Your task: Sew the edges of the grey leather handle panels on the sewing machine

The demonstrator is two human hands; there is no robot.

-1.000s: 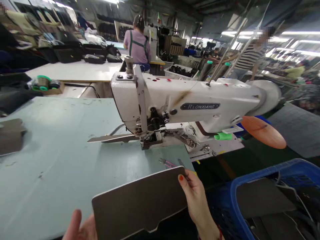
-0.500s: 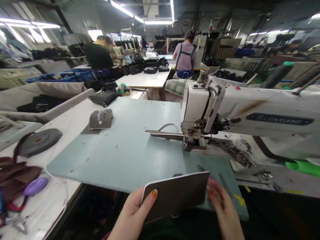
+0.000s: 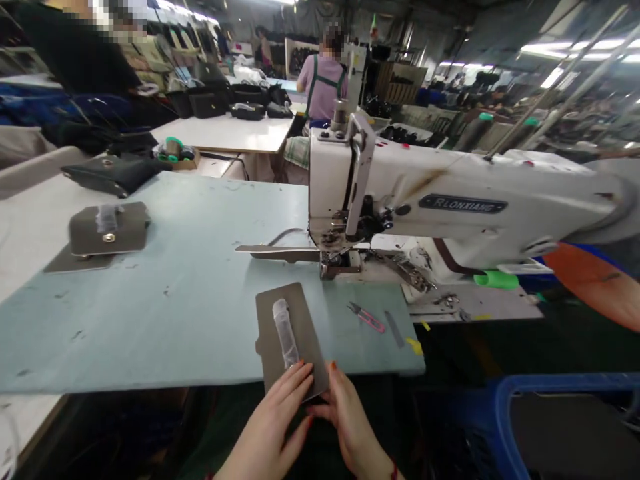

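A grey flat bag panel (image 3: pixel 305 320) lies face up at the front edge of the pale blue work surface, with a plastic-wrapped strip (image 3: pixel 285 330) along its middle. My left hand (image 3: pixel 280 413) grips the panel's near end, fingers over its top and thumb below. On the near right corner, my right hand (image 3: pixel 345 413) holds the panel's edge, some fingers underneath. Beyond the panel stands a white sewing machine (image 3: pixel 400 187); another grey piece (image 3: pixel 285 254) sits under its needle area. Pink thread snips (image 3: pixel 367 317) rest to the right of the panel.
Grey flap pieces with a metal clasp (image 3: pixel 109 230) lie at left, near a black bag (image 3: pixel 113 173) and a box of thread spools (image 3: pixel 175 152). A blue crate (image 3: pixel 505 413) stands at lower right. A co-worker (image 3: pixel 323 83) sits farther back.
The panel went from being held up on edge, plain side showing, to lying on the surface with its wrapped strip upward. My left hand shifted to its near end. The view turned right.
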